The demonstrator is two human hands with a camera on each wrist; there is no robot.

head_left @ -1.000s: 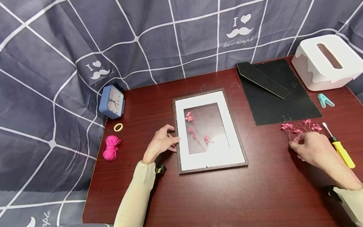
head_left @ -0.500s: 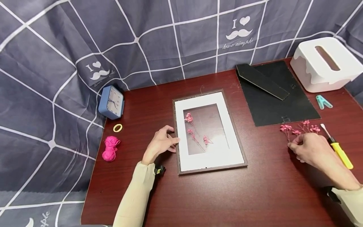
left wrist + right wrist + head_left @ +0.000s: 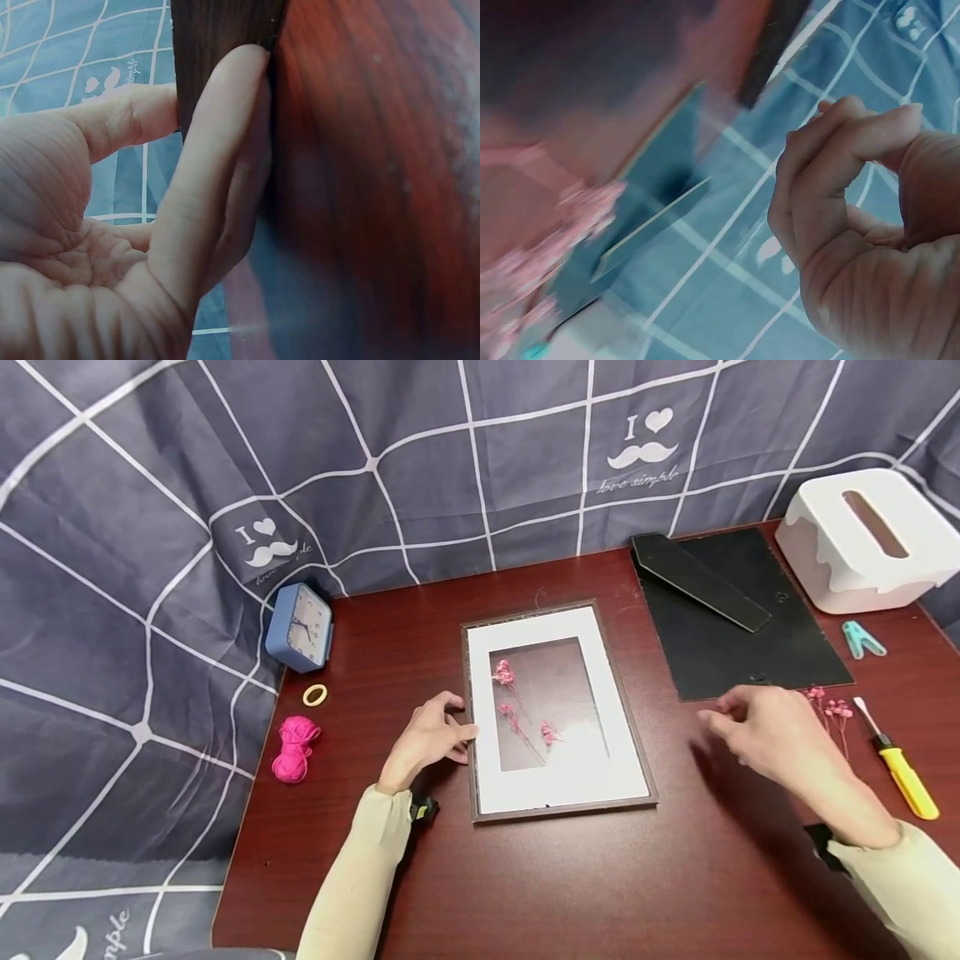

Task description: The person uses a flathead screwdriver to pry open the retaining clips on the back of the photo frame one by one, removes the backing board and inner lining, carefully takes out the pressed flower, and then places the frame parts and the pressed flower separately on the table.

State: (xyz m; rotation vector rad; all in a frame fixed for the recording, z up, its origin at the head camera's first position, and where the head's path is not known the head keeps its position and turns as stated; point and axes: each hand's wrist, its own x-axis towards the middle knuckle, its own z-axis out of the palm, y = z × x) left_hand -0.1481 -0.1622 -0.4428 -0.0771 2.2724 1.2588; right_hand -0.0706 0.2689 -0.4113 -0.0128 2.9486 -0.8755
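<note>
**Loose sprigs in an open frame, a hand in the air above**

The main risk lay in the frame (image 3: 558,710) itself. It lay flat on the tabletop (image 3: 600,877) with its backing board (image 3: 738,627) set aside to the right, so the pink dried sprigs (image 3: 517,710) rested loose in the mat opening. A nudge of the frame, or a sleeve brushing over it, would likely have shifted them. The sprigs also looked brittle; a hard pinch could have snapped their thin stems or shed the blossoms.

The left hand (image 3: 429,739) rested on the tabletop against the frame's left edge. Its fingers (image 3: 217,157) were fairly straight, their tips touching the wooden rim, gripping nothing.

The right hand (image 3: 757,727) hovered blurred above the tabletop between the frame and a small pile of spare sprigs (image 3: 828,710). In the right wrist view its fingers (image 3: 840,165) were curled, thumb and forefinger nearly meeting as in a pinch, but whether a sprig sat between them I could not tell. If one did, so light a hold might have let it drop short of the frame.

A yellow screwdriver (image 3: 900,764) lay just beyond the spare sprigs.
</note>
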